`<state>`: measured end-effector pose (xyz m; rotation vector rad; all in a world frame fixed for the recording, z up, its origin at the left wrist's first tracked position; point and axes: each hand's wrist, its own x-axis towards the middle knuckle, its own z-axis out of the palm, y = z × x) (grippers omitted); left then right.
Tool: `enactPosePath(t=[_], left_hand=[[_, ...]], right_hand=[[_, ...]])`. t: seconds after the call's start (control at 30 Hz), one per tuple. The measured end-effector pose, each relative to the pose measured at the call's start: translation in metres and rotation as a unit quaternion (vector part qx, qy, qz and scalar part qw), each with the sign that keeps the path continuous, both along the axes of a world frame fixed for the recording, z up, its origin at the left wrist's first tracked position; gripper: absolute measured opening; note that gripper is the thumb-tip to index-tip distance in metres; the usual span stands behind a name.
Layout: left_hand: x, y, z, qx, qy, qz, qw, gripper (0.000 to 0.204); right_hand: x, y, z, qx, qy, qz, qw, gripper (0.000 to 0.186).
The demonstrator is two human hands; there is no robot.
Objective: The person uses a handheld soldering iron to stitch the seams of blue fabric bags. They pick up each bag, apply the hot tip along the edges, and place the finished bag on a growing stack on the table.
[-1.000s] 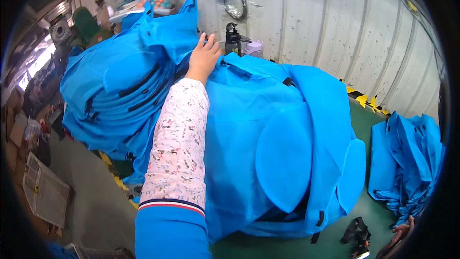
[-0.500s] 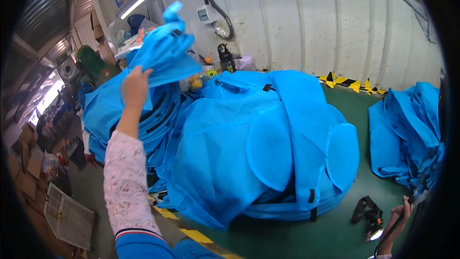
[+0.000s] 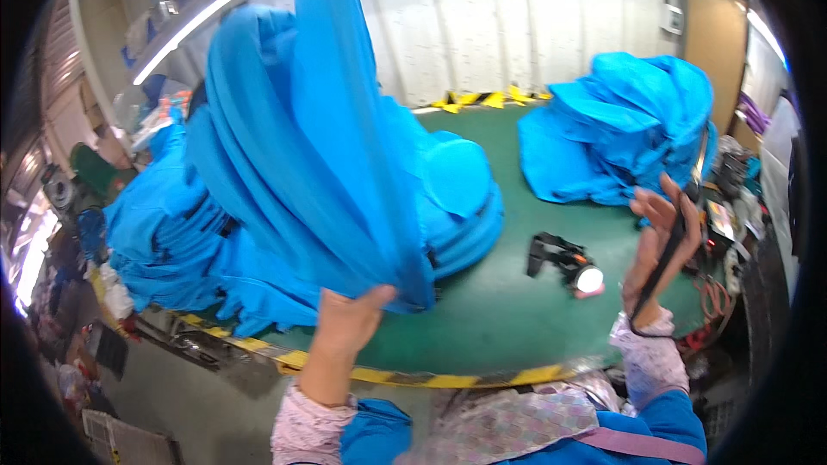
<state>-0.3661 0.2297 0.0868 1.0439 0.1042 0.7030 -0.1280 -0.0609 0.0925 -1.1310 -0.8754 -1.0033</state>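
Observation:
My left hand (image 3: 353,323) pinches the lower edge of a large blue fabric piece (image 3: 293,155), holding it lifted and draped so that it hides much of what lies behind. Folded blue fabric pieces (image 3: 461,181) lie behind it on the green table. On the right, my right hand (image 3: 663,237) is raised with fingers partly extended. A black cord (image 3: 659,280) loops from the wrist across this hand to a thin stick-like tool (image 3: 704,155) at the fingers; its exact kind is unclear. A lit headlamp (image 3: 564,267) with a black strap lies between my hands.
Another blue fabric heap (image 3: 624,125) sits at the back right, and a blue stack (image 3: 159,237) at the left. The green table (image 3: 474,327) has a yellow-black taped edge. Red-handled scissors (image 3: 713,297) and clutter line the right side. A pale corrugated wall (image 3: 500,26) stands behind.
My view has swung right. My left hand has come down nearer, from the left stack to the lifted fabric's lower edge. My right hand is now more fully in view.

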Motion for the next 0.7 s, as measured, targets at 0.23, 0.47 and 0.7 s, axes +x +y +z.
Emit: enactPosePath(t=[0.23,0.47,0.7], left_hand=[[0.074,-0.146,-0.188,0.322,0.135,-0.065,0.935,0.061],[0.096,-0.175,-0.155,0.658,-0.006,0.105,0.746,0.057],[0.113,-0.188,-0.158,0.717,-0.060,0.164,0.675,0.048]], right_hand=[[-0.014,-0.008,-0.008,-0.043,0.119,0.187,0.974,0.105],[0.006,-0.020,-0.024,-0.086,0.031,0.079,0.993,0.065],[0.006,-0.042,0.005,0.043,-0.133,0.089,0.986,0.059]])
